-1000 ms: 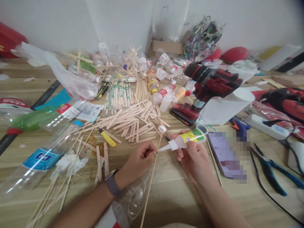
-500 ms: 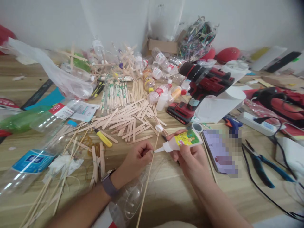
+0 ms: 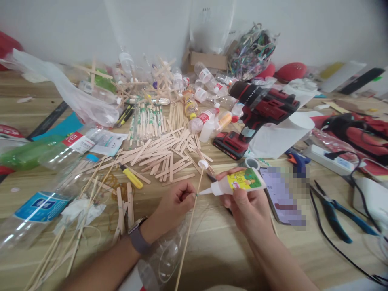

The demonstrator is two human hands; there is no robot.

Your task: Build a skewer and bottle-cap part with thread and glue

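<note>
Long and thin, a wooden stick (image 3: 188,234) slants up from the bottom edge, a white cap (image 3: 203,164) at its top end. My left hand (image 3: 178,201) is closed beside the stick, fingertips pinched at a small dark green spot on it. A white glue bottle (image 3: 239,182) with a yellow and green label lies in the grip of my right hand (image 3: 250,206). Its narrow nozzle points left, the tip at or very near that green spot. A dark, thin object shows partly behind my right hand; what it is I cannot tell.
Loose craft sticks (image 3: 163,155) are heaped ahead, with plastic bottles (image 3: 203,117) behind. A red and black drill (image 3: 254,117) stands right of them. Further right lie a phone (image 3: 277,198), pliers (image 3: 333,214) and a cable. A yellow-handled tool (image 3: 133,178), tied sticks and large bottles lie left.
My right hand and the glue bottle have shifted slightly to the right. The nozzle tip remains near the stick, and my left hand is almost unmoved.
</note>
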